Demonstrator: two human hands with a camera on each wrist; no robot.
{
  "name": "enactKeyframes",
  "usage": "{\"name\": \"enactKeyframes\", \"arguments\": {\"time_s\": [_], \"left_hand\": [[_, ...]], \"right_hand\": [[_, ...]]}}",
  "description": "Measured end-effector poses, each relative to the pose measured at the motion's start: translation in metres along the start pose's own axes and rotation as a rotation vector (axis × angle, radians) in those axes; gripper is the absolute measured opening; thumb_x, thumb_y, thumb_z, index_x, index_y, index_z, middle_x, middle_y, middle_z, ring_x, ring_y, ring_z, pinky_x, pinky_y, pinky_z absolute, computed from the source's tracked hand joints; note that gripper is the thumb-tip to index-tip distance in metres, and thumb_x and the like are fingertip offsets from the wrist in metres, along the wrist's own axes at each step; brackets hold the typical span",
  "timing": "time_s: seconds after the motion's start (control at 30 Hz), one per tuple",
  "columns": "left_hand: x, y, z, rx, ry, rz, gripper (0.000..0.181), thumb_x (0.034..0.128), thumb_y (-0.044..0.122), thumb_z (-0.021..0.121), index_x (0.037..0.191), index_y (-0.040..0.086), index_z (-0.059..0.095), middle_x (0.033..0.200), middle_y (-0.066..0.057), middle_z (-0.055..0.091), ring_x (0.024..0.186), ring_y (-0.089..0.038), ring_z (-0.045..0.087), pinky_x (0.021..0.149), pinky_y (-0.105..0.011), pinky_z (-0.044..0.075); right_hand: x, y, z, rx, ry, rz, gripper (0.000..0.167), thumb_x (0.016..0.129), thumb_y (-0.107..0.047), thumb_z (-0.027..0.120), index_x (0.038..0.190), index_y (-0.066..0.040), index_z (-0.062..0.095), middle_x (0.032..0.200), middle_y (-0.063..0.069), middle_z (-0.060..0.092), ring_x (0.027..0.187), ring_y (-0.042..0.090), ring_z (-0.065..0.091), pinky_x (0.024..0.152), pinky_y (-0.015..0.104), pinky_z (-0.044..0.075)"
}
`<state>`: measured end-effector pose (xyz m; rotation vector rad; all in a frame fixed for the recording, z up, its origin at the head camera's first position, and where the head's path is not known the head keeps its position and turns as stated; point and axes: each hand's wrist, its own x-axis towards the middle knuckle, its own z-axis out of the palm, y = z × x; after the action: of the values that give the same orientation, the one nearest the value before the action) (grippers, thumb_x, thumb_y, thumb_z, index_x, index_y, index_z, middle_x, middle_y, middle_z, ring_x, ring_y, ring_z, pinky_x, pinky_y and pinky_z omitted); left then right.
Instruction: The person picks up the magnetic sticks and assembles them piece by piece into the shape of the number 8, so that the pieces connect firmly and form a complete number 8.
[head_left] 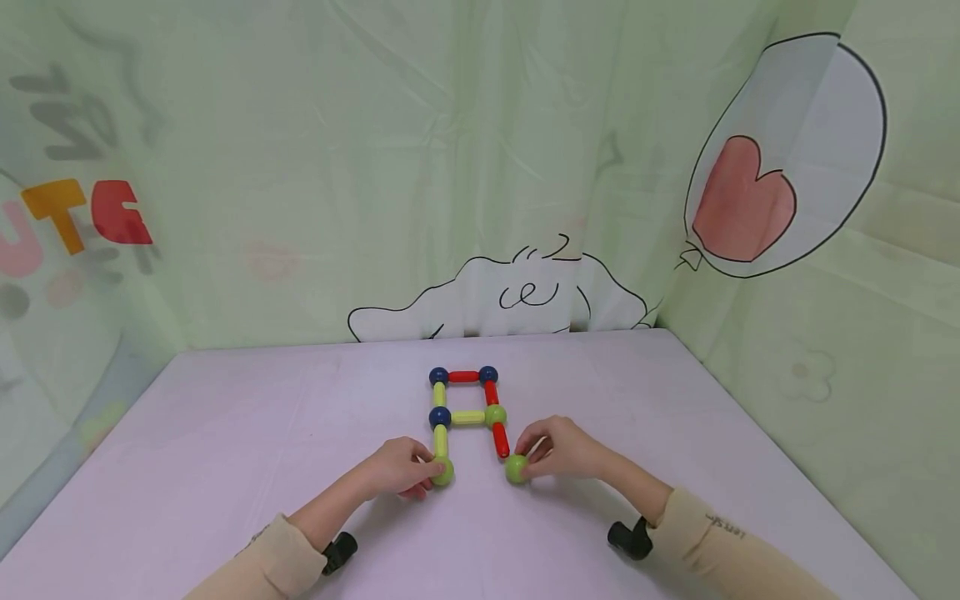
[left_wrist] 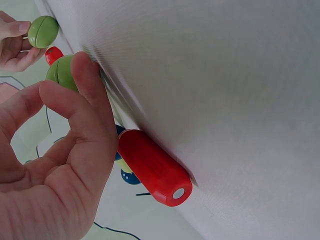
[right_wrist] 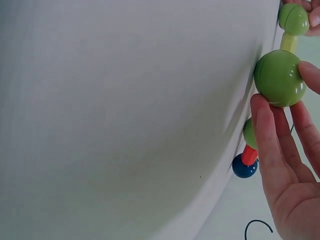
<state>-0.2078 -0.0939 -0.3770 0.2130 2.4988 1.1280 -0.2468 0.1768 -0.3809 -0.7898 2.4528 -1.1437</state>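
A frame of coloured rods and balls lies flat on the table. My left hand (head_left: 401,467) pinches the green ball (head_left: 446,472) at the bottom of its left side, joined to a yellow rod (head_left: 440,441). Between thumb and fingers, my right hand (head_left: 562,448) holds another green ball (right_wrist: 280,77), close by the lower end of a red rod (head_left: 501,440); whether they touch I cannot tell. In the left wrist view a second red rod (left_wrist: 155,167), a silvery disc at its end, sticks out beyond the left hand. The hand hides its other end, so its hold is unclear.
The frame's upper part has two blue balls at the top corners joined by a red rod (head_left: 463,377). Below, a yellow rod (head_left: 468,417) links a blue ball (head_left: 440,417) and a green ball (head_left: 495,415). A printed curtain (head_left: 420,167) stands behind the pale table (head_left: 247,433).
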Motion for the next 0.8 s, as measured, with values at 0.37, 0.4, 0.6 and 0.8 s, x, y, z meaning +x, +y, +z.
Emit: {"name": "enactKeyframes", "arguments": {"time_s": [0.37, 0.4, 0.6, 0.8], "left_hand": [[0.001, -0.001, 0.0, -0.005, -0.001, 0.006, 0.035, 0.0872, 0.026, 0.061, 0.105, -0.004, 0.059, 0.07, -0.003, 0.062, 0.058, -0.012, 0.058, 0.057, -0.027, 0.048], [0.001, -0.001, 0.0, -0.007, -0.001, 0.006, 0.035, 0.0872, 0.026, 0.061, 0.105, -0.004, 0.059, 0.07, -0.003, 0.062, 0.058, -0.012, 0.058, 0.057, -0.027, 0.049], [0.001, -0.001, 0.001, 0.003, -0.005, -0.01, 0.035, 0.0871, 0.027, 0.062, 0.105, -0.003, 0.059, 0.071, -0.003, 0.061, 0.059, -0.012, 0.057, 0.057, -0.027, 0.048], [0.003, -0.001, 0.001, 0.01, -0.004, -0.014, 0.035, 0.0869, 0.028, 0.062, 0.105, -0.002, 0.059, 0.071, -0.002, 0.061, 0.059, -0.012, 0.057, 0.058, -0.027, 0.048]], "right_hand": [[0.002, -0.006, 0.01, -0.009, 0.037, -0.001, 0.018, 0.073, -0.006, 0.075, 0.087, -0.003, 0.064, 0.084, 0.002, 0.062, 0.073, 0.018, 0.061, 0.066, 0.024, 0.051], [0.002, -0.007, 0.01, -0.008, 0.041, 0.0, 0.018, 0.073, -0.005, 0.075, 0.087, -0.003, 0.064, 0.084, 0.002, 0.062, 0.073, 0.018, 0.061, 0.066, 0.024, 0.051], [0.003, -0.011, 0.014, -0.004, 0.057, 0.019, 0.018, 0.072, -0.005, 0.076, 0.085, -0.002, 0.064, 0.082, 0.002, 0.061, 0.072, 0.017, 0.061, 0.065, 0.023, 0.051], [0.006, -0.017, 0.017, -0.021, 0.067, 0.013, 0.018, 0.072, -0.005, 0.076, 0.084, -0.002, 0.063, 0.081, 0.003, 0.061, 0.071, 0.018, 0.061, 0.064, 0.021, 0.05]]}}
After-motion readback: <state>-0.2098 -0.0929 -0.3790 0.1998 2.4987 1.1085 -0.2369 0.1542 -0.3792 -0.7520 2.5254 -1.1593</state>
